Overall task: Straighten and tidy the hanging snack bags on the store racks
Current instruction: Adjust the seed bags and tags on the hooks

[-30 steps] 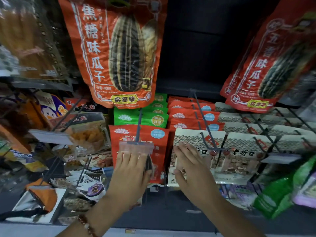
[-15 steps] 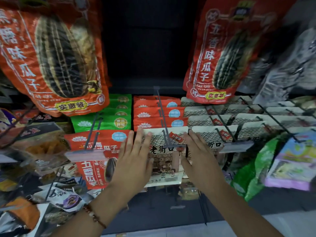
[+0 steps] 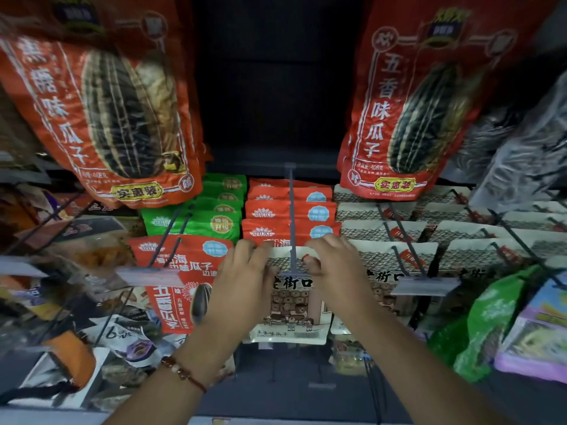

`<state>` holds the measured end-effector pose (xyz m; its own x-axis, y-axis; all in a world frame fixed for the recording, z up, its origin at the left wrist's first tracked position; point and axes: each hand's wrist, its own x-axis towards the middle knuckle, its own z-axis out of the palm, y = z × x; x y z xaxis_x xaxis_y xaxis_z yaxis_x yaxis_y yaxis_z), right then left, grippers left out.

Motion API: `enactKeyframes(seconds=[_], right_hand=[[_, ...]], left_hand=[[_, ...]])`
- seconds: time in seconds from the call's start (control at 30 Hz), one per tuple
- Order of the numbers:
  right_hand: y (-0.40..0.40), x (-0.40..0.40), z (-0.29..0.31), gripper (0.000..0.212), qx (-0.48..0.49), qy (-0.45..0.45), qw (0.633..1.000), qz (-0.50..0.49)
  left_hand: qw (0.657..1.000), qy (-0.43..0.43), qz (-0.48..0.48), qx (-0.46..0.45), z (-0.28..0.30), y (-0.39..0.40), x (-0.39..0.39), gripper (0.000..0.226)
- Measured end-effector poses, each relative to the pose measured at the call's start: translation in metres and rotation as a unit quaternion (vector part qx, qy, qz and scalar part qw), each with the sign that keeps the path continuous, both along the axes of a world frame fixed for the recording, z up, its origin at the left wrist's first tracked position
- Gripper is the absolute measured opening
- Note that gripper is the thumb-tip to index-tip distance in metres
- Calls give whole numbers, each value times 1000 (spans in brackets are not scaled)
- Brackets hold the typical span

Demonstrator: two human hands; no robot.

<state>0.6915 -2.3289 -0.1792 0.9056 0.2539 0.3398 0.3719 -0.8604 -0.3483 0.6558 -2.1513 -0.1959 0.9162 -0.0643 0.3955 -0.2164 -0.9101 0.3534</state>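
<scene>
Store rack with a dark back panel, wire pegs projecting toward the camera, each peg loaded with snack bags in rows. Centre peg: front item is a cream bag printed with a tiled-roof shopfront and large black characters; behind it, red bags marked "MAOKE". Left hand, beaded bracelet at the wrist, grips the cream bag's upper left corner, fingers curled over its top edge; right hand grips the upper right corner the same way, thumb in front. Both hands sit either side of the peg's price tag holder. Left neighbour: red sunflower-seed bag, "MAOKE" logo, with green bags behind. Right pegs: more cream bags. Upper row: two large red seed bags, weight print possibly "408克", blurred.
</scene>
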Motion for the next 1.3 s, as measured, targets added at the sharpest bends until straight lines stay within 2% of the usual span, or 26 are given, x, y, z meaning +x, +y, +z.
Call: enactKeyframes(seconds=[0.17,0.37,0.5,0.6,0.73,0.83,0.93,1.3], right_hand=[[-4,-7,-2,11,1,-11,1000,15],[-7,-37,-2,3,61,-53,997,-2],[-6,-51,-2,1,53,-57,997,-9],[-7,-65,2,5,47,-56,997,-13],[-10,-84,3,12,21,-49,998,-16],[-24,-99,1,9,4,-46,999,-19],[-45,-111,-3,8,-3,-47,999,-27],[-173,-136,11,18,46,-2,996,-76]], left_hand=[[999,-24,-16,-42,0,2,-2,14],[994,-54,-62,-66,7,9,-15,2],[993,-31,-96,-61,13,16,-25,9],[988,-14,-140,-64,16,20,-32,3],[982,21,-189,-7,14,21,-32,12],[967,81,-235,53,13,14,-32,23],[951,126,-272,75,16,-6,-38,28],[946,79,-296,102,25,-122,-45,33]])
